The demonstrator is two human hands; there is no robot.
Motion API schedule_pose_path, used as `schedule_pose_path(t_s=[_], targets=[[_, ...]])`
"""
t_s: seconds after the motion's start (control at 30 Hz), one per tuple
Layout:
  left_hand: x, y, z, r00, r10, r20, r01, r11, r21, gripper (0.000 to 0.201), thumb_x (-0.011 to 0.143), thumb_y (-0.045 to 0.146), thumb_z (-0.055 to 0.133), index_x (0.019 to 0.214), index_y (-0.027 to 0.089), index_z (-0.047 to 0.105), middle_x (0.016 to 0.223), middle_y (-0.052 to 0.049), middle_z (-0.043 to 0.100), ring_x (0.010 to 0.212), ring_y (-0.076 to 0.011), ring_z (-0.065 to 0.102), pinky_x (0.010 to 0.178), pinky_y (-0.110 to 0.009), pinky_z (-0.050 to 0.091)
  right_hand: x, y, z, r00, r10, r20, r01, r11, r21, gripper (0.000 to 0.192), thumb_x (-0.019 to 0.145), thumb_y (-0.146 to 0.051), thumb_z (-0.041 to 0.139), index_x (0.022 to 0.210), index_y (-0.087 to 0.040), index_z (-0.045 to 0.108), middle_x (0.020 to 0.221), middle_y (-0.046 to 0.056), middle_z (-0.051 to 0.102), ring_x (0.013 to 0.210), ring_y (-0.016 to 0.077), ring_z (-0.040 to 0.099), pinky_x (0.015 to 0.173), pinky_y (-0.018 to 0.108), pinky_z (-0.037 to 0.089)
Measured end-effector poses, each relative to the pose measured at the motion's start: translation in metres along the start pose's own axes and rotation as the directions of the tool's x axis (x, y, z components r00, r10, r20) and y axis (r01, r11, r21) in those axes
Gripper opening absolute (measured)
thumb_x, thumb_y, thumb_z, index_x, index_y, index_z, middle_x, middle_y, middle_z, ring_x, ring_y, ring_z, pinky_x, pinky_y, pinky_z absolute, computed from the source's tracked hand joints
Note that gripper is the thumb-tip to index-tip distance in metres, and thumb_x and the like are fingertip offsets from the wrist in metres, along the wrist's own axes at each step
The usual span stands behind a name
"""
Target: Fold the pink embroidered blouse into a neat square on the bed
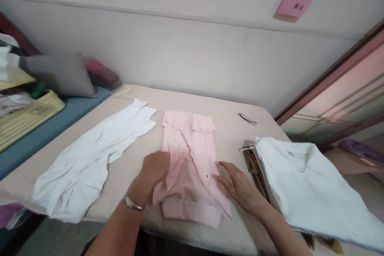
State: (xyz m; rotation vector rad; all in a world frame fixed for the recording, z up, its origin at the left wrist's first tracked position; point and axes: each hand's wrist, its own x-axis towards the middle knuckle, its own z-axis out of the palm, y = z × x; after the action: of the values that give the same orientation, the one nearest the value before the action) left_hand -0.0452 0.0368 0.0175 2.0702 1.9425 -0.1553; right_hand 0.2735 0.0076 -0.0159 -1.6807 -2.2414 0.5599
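Observation:
A pink garment point(192, 156) with small cut-out holes lies folded into a narrow strip on the table, its two sides laid inward over the middle. My left hand point(156, 168), with a silver bracelet at the wrist, rests against the garment's left edge. Its fingers are turned away and mostly hidden. At the opposite edge, my right hand point(240, 186) is open, fingers stretched towards the cloth and fingertips touching its side. To the left lies a long white garment point(87, 158), loosely spread with wrinkles.
A stack of folded clothes with a white cloth point(312, 184) on top stands at the right. Glasses point(247, 119) lie near the far right corner of the table point(228, 104). A yellow basket point(33, 118) and grey cushion point(61, 76) are at the left. A wall point(180, 56) rises behind.

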Motion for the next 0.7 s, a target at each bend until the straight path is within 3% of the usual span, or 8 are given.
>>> schedule_pose_path(t_s=[0.13,0.2,0.3,0.43,0.57,0.7], targets=[[0.008,-0.023,0.01,0.985,-0.167,0.043,0.171,0.979,-0.109,0.026,0.089,0.036,0.054,0.094,0.017,0.071,0.106,-0.02,0.072,0.105,-0.034,0.068,0.086,-0.043,0.049,-0.023,0.008,-0.003,0.988,0.134,0.078,-0.123,0.982,-0.142,0.028,0.096,-0.031,0.045,0.115,-0.021,0.063,0.106,0.012,0.07,0.092,0.0251,0.068,0.076,0.033,0.045],[0.014,-0.027,0.015,0.976,-0.204,0.072,0.213,0.965,-0.15,0.026,0.087,0.039,0.057,0.091,0.018,0.071,0.102,-0.019,0.073,0.103,-0.0328,0.069,0.085,-0.041,0.049,-0.014,0.014,-0.003,0.965,0.25,0.083,-0.228,0.95,-0.213,0.025,0.098,-0.033,0.044,0.101,-0.019,0.065,0.092,0.012,0.072,0.085,0.0246,0.068,0.069,0.03,0.04],[0.024,-0.025,0.019,0.976,-0.18,0.123,0.2,0.964,-0.173,0.029,0.086,0.043,0.055,0.079,0.019,0.069,0.084,-0.014,0.075,0.088,-0.029,0.072,0.075,-0.034,0.049,0.007,0.017,0.003,0.931,0.358,0.063,-0.343,0.922,-0.179,0.036,0.102,-0.041,0.04,0.091,-0.019,0.066,0.089,0.013,0.072,0.082,0.0229,0.067,0.065,0.029,0.035],[0.034,-0.022,0.021,0.974,-0.121,0.191,0.16,0.965,-0.208,0.025,0.084,0.034,0.054,0.064,0.02,0.06,0.064,-0.009,0.07,0.067,-0.0244,0.069,0.064,-0.031,0.044,0.025,0.011,0.02,0.932,0.337,0.134,-0.338,0.941,-0.021,0.042,0.102,-0.045,0.039,0.086,-0.018,0.067,0.093,0.012,0.073,0.083,0.02,0.065,0.066,0.028,0.035],[0.034,-0.03,0.021,0.972,-0.116,0.206,0.158,0.966,-0.203,0.02,0.081,0.026,0.053,0.063,0.021,0.057,0.058,-0.006,0.066,0.06,-0.0231,0.067,0.061,-0.031,0.042,0.028,0.009,0.027,0.92,0.374,0.118,-0.372,0.928,-0.036,0.033,0.1,-0.035,0.042,0.089,-0.019,0.069,0.095,0.011,0.073,0.085,0.0204,0.065,0.064,0.028,0.032],[0.029,-0.041,0.021,0.952,-0.116,0.283,0.189,0.951,-0.246,0.019,0.081,0.028,0.055,0.064,0.021,0.056,0.052,-0.003,0.064,0.053,-0.0216,0.064,0.059,-0.029,0.04,0.027,0.016,0.022,0.906,0.378,0.192,-0.378,0.925,-0.04,0.031,0.097,-0.03,0.044,0.082,-0.019,0.069,0.088,0.009,0.073,0.078,0.0191,0.063,0.061,0.028,0.03]])
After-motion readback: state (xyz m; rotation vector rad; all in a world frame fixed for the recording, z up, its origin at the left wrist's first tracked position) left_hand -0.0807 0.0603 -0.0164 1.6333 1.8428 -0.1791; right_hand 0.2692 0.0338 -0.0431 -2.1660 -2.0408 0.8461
